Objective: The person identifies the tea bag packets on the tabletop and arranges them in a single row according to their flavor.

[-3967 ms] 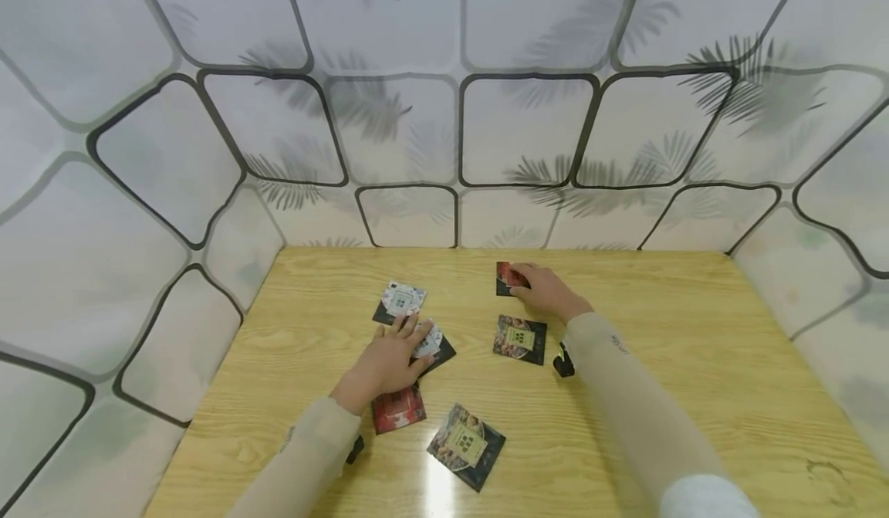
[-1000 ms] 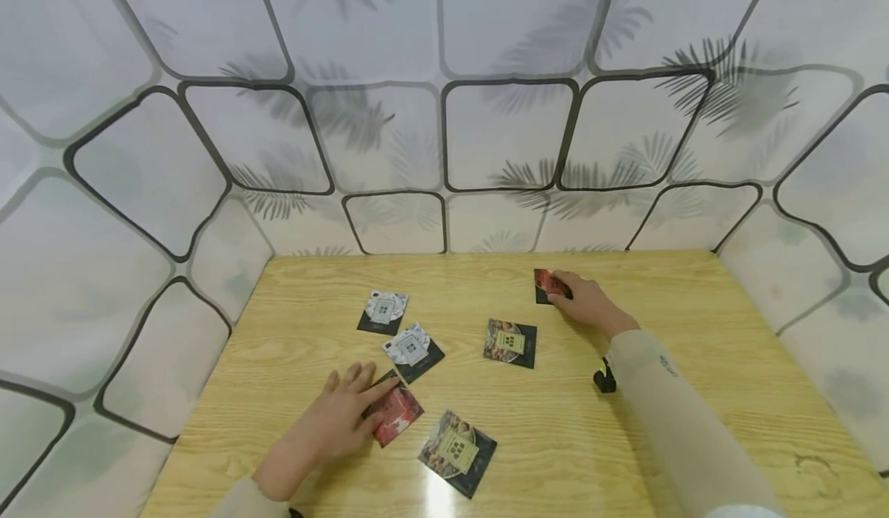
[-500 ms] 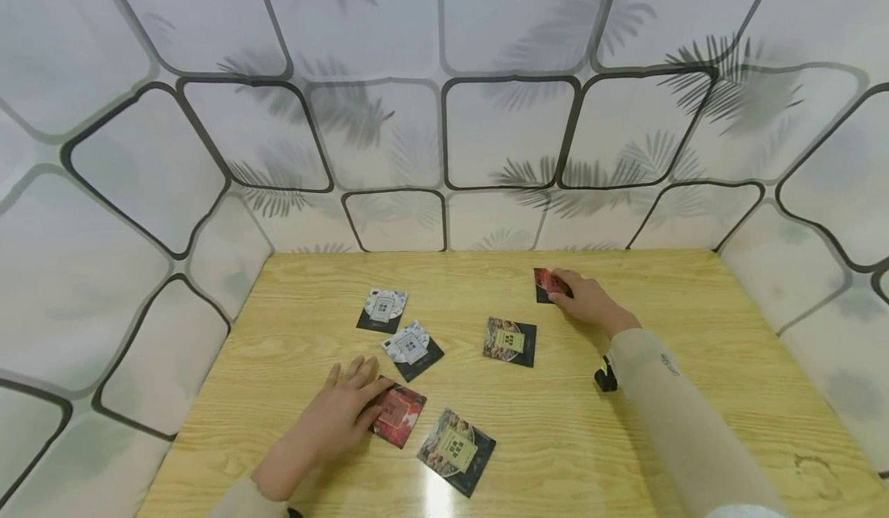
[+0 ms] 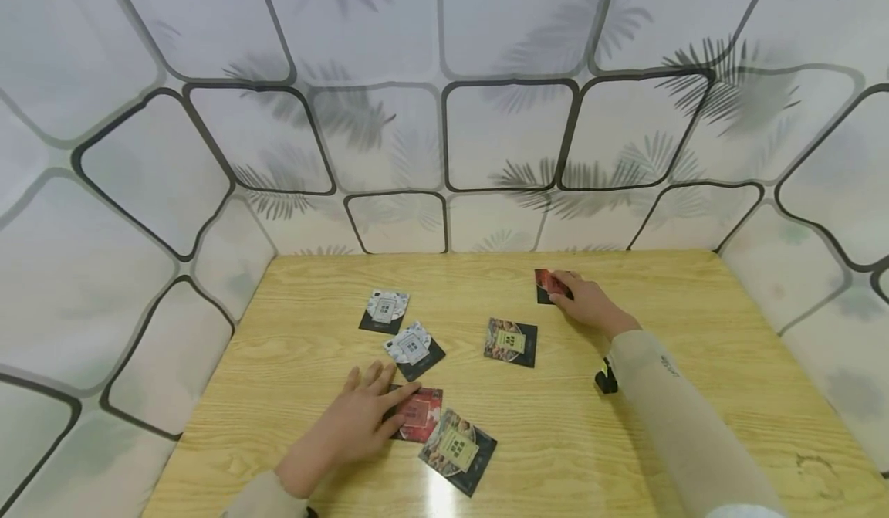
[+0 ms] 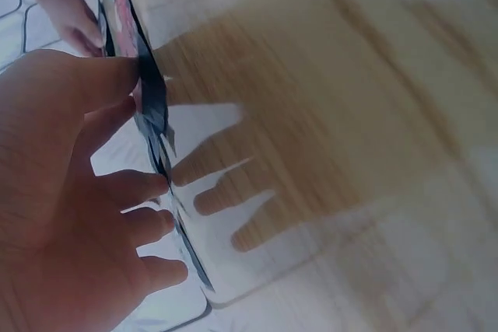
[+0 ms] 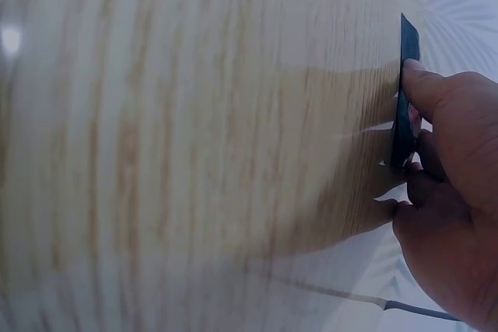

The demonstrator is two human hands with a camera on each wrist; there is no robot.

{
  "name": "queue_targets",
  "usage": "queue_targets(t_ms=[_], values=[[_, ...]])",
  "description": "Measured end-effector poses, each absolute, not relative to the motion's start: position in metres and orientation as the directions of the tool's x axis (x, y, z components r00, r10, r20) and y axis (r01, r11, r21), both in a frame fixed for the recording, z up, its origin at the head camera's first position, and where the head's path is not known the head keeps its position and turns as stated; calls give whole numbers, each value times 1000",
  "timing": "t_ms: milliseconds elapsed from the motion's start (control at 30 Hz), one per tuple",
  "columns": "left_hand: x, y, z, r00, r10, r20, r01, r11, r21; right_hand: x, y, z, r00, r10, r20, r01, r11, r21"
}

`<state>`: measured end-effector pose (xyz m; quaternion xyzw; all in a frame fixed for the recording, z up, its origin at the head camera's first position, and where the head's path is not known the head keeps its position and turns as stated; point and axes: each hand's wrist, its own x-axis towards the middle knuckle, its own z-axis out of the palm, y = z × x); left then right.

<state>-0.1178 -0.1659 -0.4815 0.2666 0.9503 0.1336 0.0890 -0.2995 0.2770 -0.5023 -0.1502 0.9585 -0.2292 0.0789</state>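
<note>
In the head view my left hand [image 4: 347, 424] rests with spread, mostly straight fingers on a red square packet [image 4: 424, 413]; its left part lies hidden beneath them. The left wrist view has the thumb against this packet's dark edge [image 5: 152, 95]. Farther back, my right hand [image 4: 586, 302] holds another red-and-black packet [image 4: 544, 287] flat on the table, thumb at its near side and fingers bent over its right part. A packet with a yellow label [image 4: 457, 451] touches or slightly overlaps the left red packet's corner; I cannot tell which.
Two white-and-black packets [image 4: 383, 311] [image 4: 414, 350] lie just beyond my left hand, nearly touching. Another yellow-labelled packet [image 4: 510, 342] lies mid-table, left of my right forearm. Patterned walls [image 4: 514, 132] border the wooden table [image 4: 694, 333] at the back and sides.
Over four seconds my left hand left the white packets for the red one, then slid and turned it rightward to the yellow-labelled packet. My right hand earlier shifted its red packet right, then stayed.
</note>
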Motion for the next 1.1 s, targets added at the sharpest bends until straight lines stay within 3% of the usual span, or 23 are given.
queue_targets(t_ms=[600,733,933,1100], values=[[-135,-129,-492,-811,583,-38,567,801,193,-298,274,-501,-946,-316,-80,-246,854,-458],[-143,-123,-491,-777,630,-16,625,774,100,-299,273,-502,-944,-321,-81,-249,850,-464],[-151,-116,-486,-711,695,-107,698,716,10,-299,272,-500,-944,-320,-80,-251,853,-458],[-156,-111,-485,-740,665,-99,667,745,16,-299,273,-499,-944,-319,-77,-253,856,-451]])
